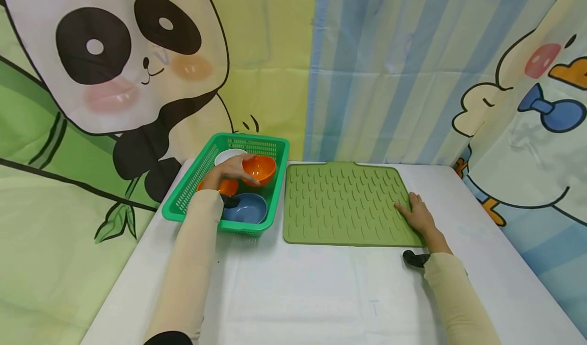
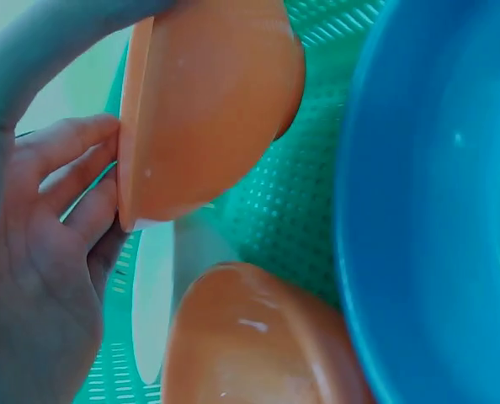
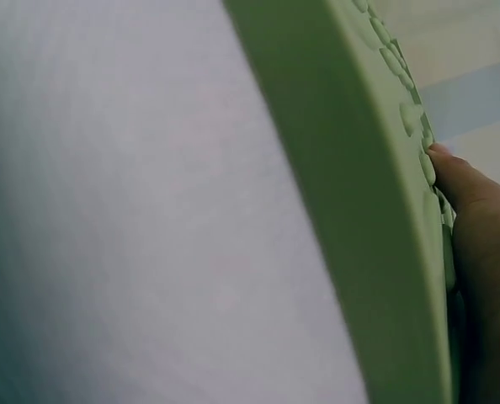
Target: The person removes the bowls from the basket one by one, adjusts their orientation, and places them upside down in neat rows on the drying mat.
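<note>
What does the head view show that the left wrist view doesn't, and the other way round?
Head only: the green mat, the right hand at its right edge, the panda print.
Left wrist only: the left hand's palm.
Both: the left hand holding an orange bowl, another orange bowl, the blue bowl, white dish and green basket.

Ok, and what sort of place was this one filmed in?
Probably a staged tabletop recording corner, not a working kitchen: cartoon-printed curtains hang behind and beside a white table, on which a green basket of bowls sits next to a green mat.
</note>
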Demonstrator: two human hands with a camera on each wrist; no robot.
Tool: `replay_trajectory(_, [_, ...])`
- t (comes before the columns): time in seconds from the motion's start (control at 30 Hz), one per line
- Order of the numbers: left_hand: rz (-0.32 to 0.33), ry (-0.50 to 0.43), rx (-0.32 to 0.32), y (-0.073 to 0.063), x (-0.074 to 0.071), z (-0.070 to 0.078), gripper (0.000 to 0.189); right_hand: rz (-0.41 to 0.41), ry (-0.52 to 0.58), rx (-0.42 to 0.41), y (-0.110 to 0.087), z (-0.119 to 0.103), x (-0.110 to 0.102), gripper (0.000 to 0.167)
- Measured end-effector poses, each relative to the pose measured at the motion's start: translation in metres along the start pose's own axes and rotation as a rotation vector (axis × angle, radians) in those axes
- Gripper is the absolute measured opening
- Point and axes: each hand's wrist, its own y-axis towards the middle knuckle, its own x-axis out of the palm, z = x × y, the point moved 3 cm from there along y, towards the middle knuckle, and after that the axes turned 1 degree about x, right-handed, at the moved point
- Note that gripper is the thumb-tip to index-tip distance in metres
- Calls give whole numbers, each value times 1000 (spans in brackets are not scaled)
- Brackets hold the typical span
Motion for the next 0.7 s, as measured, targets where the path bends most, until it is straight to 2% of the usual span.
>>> replay_trajectory(0.17, [20, 22, -6, -6, -9, 5, 105, 4, -3, -4, 0, 0, 0, 78])
replay_trajectory(0.27, [30, 44, -9, -13, -16, 15, 107, 7, -6, -4, 0, 0, 0, 78])
replay_trajectory(0.5, [60, 58, 76, -25, -31, 52, 106, 5, -3, 8, 2, 3, 1, 80])
replay_trajectory(0.7, [56, 103, 169, -34, -30, 91, 107, 14, 3, 7, 0, 2, 1, 81])
